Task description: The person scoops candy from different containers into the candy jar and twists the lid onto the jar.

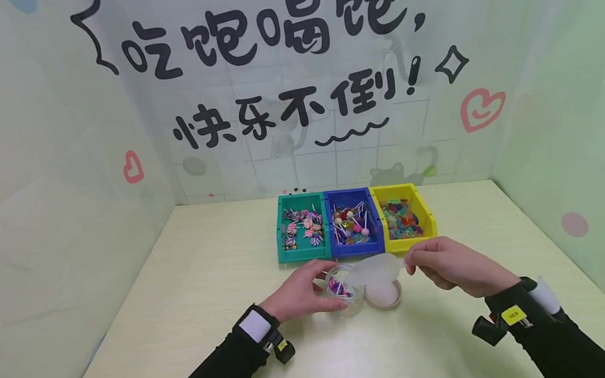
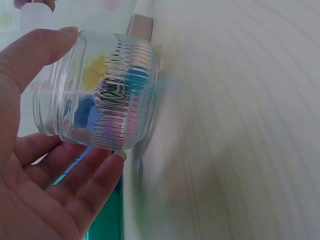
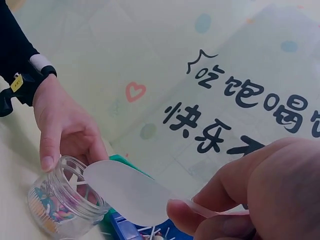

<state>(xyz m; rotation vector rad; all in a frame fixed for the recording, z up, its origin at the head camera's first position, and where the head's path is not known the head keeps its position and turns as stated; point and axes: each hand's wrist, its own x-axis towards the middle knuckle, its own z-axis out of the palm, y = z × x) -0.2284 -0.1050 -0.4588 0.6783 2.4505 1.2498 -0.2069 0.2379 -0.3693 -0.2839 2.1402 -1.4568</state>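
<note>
Left hand: my left hand (image 1: pixel 299 292) holds the glass jar (image 1: pixel 342 290) a little below the middle of the head view; thumb on one side, the other fingers (image 2: pixel 75 175) curled around the opposite wall.
Jar place: it stands on the surface (image 1: pixel 196 309), just in front of the green bin (image 1: pixel 301 228), and touches my fingers on both sides.
Jar look: clear glass, short and round, ribbed in the lower part, open mouth, some colourful candies with white sticks inside.
Right hand: my right hand (image 1: pixel 452 265) is right of centre in the head view; thumb and fingers (image 3: pixel 186 216) are pressed together, pinching the thin end of the scoop (image 1: pixel 376 269).
Scoop place: its wide end hangs over the mouth of the jar, between my two hands; whether it touches the rim I cannot tell.
Scoop look: pale, half transparent, oval and flat, with a narrow handle.
Lid: a round lid (image 1: pixel 384 294) lies flat on the surface just beside the jar, on its right.
Bins: blue bin (image 1: pixel 354 223) and yellow bin (image 1: pixel 404 217) stand in a row with the green one, all with candies.
</note>
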